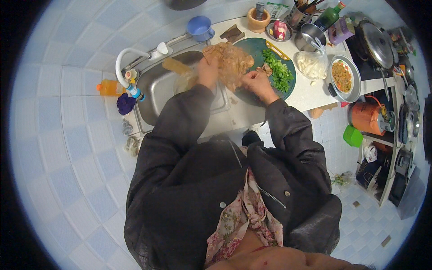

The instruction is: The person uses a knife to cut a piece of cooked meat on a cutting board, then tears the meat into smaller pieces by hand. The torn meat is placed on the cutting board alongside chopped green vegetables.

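Observation:
A crumpled, translucent brown plastic bag (231, 62) hangs between my hands, over the gap between the sink and a round green cutting board (249, 98). My left hand (207, 73), somewhat blurred, grips the bag's left side above the sink's right edge. At the bag's lower right, my right hand (257, 83) has its fingertips pinched together over the board; whether they hold the bag's edge or a small scrap is unclear. Chopped green leaves (279, 72) lie on the board beside small brownish pieces (266, 69). A yellow-handled knife (277, 50) rests at the board's back edge.
The steel sink (152, 91) with its white faucet (118, 64) is at left, a blue mug (199, 28) behind it. A wooden mortar (258, 21), steel pot (308, 37), bagged white food (311, 65) and pan holding a food plate (342, 76) stand right of the board.

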The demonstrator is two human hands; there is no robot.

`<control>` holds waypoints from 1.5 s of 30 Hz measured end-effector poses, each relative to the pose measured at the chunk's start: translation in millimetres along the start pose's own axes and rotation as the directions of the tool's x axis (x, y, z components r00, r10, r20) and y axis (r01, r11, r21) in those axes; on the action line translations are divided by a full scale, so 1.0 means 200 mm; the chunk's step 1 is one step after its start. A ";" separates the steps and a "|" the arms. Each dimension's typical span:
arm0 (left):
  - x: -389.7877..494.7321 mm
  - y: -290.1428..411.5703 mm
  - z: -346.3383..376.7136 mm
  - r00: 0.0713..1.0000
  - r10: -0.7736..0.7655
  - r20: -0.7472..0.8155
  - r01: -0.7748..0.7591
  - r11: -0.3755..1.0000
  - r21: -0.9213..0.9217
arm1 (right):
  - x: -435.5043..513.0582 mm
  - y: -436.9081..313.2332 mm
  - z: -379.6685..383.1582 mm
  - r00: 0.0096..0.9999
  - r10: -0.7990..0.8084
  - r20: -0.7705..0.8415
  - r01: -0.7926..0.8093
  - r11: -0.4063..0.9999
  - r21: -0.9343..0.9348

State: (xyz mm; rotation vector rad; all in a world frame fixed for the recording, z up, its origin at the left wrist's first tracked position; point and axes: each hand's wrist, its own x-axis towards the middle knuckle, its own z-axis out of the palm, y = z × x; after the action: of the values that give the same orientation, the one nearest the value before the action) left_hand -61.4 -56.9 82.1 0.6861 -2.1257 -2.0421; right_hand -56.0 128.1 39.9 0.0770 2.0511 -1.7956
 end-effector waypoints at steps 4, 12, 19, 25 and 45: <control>0.07 -0.13 -0.01 0.999 0.038 0.004 -0.038 0.996 0.085 | -0.01 0.03 0.01 0.992 -0.122 -0.038 0.112 0.975 -0.193; 0.16 -0.23 -0.05 0.997 0.064 0.034 -0.069 0.984 0.166 | 0.03 0.01 -0.10 0.974 0.073 0.214 -0.134 0.948 0.288; 0.13 -0.18 -0.05 0.992 0.106 0.069 -0.117 0.977 0.180 | 0.06 0.04 -0.18 0.887 0.197 0.417 -0.455 0.518 0.724; 0.12 -0.20 -0.05 0.997 0.009 0.072 -0.012 0.999 0.041 | 0.13 0.11 -0.28 0.931 0.215 0.293 -0.362 0.464 0.809; 0.12 -0.20 -0.02 0.967 0.146 0.207 -0.163 0.984 0.067 | 0.12 -0.11 -0.14 0.998 -0.041 0.056 0.056 0.952 -0.300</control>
State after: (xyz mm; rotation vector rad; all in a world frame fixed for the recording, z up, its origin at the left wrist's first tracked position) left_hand -72.9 -69.1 38.9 0.3203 -2.3025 -2.0256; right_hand -91.3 145.9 55.2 -0.1060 2.2833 -1.4733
